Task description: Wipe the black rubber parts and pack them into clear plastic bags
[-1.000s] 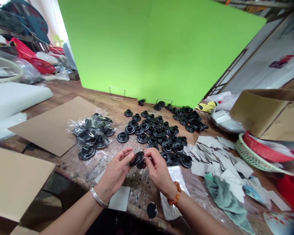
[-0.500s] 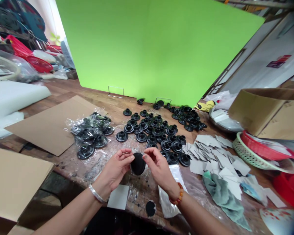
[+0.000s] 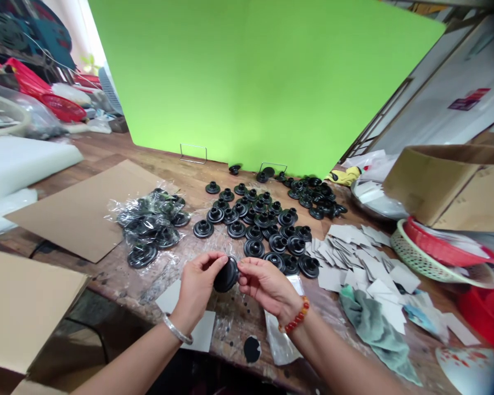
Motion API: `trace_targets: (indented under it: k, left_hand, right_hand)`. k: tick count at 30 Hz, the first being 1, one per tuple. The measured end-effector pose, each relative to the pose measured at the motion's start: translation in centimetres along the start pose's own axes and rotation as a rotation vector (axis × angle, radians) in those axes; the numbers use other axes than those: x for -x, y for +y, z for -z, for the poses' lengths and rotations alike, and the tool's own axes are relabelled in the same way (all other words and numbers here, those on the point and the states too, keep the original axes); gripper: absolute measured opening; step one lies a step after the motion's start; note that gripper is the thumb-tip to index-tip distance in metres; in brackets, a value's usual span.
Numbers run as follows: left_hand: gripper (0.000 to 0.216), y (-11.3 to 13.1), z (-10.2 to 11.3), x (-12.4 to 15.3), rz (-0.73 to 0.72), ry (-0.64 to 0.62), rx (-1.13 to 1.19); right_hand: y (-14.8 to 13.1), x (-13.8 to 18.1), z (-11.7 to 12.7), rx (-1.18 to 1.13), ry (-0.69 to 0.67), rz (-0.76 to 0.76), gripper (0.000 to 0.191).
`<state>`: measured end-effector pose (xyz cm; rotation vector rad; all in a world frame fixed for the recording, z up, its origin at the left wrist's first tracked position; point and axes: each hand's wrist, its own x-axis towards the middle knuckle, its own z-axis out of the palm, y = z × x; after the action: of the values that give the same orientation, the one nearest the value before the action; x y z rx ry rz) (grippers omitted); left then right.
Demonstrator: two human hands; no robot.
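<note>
In front of me, a round black flanged plastic part (image 3: 226, 275) is tilted with its flat face toward me. My left hand (image 3: 201, 282) is closed on its left side, thumb against the face. At its right edge, my right hand (image 3: 267, 288) pinches with thumb and forefinger; whether it also grips thin clear film there I cannot tell. Beyond the hands stand many similar black parts (image 3: 264, 219), most with their stems up. White square cards (image 3: 203, 331) lie under my left wrist, and a stack of clear plastic bags (image 3: 280, 340) lies under my right wrist.
Bagged black parts (image 3: 152, 219) are heaped at left near a cardboard sheet (image 3: 80, 211). To the right are scattered grey-white cards (image 3: 362, 258), a green cloth (image 3: 374, 329), a pale green basket (image 3: 420, 258) and a cardboard box (image 3: 444, 189). A green board (image 3: 247, 82) stands behind.
The black part has turned and moved slightly left. My left hand has rolled over it, with its wrist shifted right, uncovering another white card. My right hand still pinches at the part's right edge.
</note>
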<state>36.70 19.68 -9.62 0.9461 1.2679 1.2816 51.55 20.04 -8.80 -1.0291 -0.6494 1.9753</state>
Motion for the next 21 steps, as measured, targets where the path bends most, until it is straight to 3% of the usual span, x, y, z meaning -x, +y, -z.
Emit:
trace_targets:
  k: [5, 7, 10, 13, 15, 19, 21]
  left_hand:
    - [0.041, 0.4, -0.9, 0.8, 0.02, -0.163, -0.035]
    - [0.055, 0.4, -1.0, 0.9, 0.064, -0.217, -0.033]
    - [0.061, 0.2, -1.0, 1.1, 0.046, -0.197, -0.019]
    - [0.068, 0.2, -1.1, 1.3, 0.039, -0.264, 0.054]
    - [0.072, 0.3, -1.1, 1.2, 0.069, -0.3, 0.093]
    - [0.066, 0.4, -0.4, 0.3, 0.138, -0.209, 0.152]
    - [0.058, 0.4, 0.0, -0.2, 0.183, -0.188, 0.176]
  right_hand:
    - [0.2, -0.8, 0.2, 0.122, 0.13, 0.214, 0.034]
    - [0.2, -1.0, 0.5, 0.251, 0.165, 0.325, 0.032]
    - [0.0, -0.7, 0.8, 0.509, 0.175, 0.524, 0.024]
    - [-0.4, 0.3, 0.6, 0.707, 0.165, 0.694, 0.019]
    - [-0.7, 0.6, 0.6, 0.728, 0.134, 0.671, 0.018]
    - [-0.9, 0.3, 1.3, 0.644, 0.104, 0.483, 0.02]
    - [-0.8, -0.1, 1.8, 0.636, 0.146, 0.476, 0.016]
